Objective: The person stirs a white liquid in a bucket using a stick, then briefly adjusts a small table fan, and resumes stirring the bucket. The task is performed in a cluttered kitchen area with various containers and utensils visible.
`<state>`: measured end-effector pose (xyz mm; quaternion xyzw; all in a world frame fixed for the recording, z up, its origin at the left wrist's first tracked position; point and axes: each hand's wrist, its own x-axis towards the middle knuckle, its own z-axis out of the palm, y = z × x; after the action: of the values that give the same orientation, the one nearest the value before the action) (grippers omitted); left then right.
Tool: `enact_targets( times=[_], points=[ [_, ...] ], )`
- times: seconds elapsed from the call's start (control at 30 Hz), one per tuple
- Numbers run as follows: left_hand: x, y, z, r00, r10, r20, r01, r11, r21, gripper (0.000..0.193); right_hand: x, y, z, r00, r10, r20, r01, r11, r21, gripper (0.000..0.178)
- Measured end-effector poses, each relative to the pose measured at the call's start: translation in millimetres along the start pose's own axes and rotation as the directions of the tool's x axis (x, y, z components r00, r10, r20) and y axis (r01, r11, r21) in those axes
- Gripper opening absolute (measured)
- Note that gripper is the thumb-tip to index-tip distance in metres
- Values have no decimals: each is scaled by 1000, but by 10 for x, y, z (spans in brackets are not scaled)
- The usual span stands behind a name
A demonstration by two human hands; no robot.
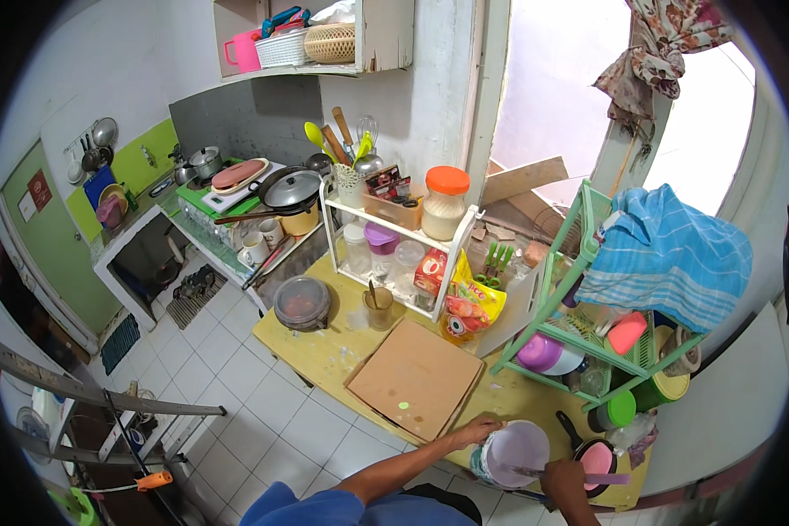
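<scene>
Head view: my right hand (567, 482), the nearer one, holds the purple-handled tool (612, 479), which lies sideways from the mouth of the white tub (519, 438) out past its right side, and my left hand (477, 432) holds the tub's left edge.

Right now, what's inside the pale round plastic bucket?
Bucket: pale inner wall, plus the grey end of a lilac-handled tool in the right hand. That hand hides the near right edge.
</scene>
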<state>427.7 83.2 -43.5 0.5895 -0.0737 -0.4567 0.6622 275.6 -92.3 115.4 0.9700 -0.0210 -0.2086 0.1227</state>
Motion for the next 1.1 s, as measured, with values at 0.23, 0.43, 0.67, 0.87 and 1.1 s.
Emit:
enact_targets(
  times=[0.23,0.43,0.67,0.87,1.1],
  points=[
    [19,49,-84,1000,-6,20,6,1000,18,52,328,134,62,978,176,-108,-174,984,34,24],
    [125,-67,-118,997,20,78,-20,1000,6,50,-90,-207,-293,982,189,23,-185,974,-129,23],
    [33,11,-64,992,125,2,-125,990,-68,30,285,2,20,989,57,-133,-54,998,25,27],
    [32,78,-29,998,68,4,-68,997,22,34,12,-151,-219,965,227,-130,-245,958,-151,25],
    [-20,107,7,995,91,-43,-92,996,-11,35,138,-85,59,970,38,-239,-45,999,-22,19]
  ],
)
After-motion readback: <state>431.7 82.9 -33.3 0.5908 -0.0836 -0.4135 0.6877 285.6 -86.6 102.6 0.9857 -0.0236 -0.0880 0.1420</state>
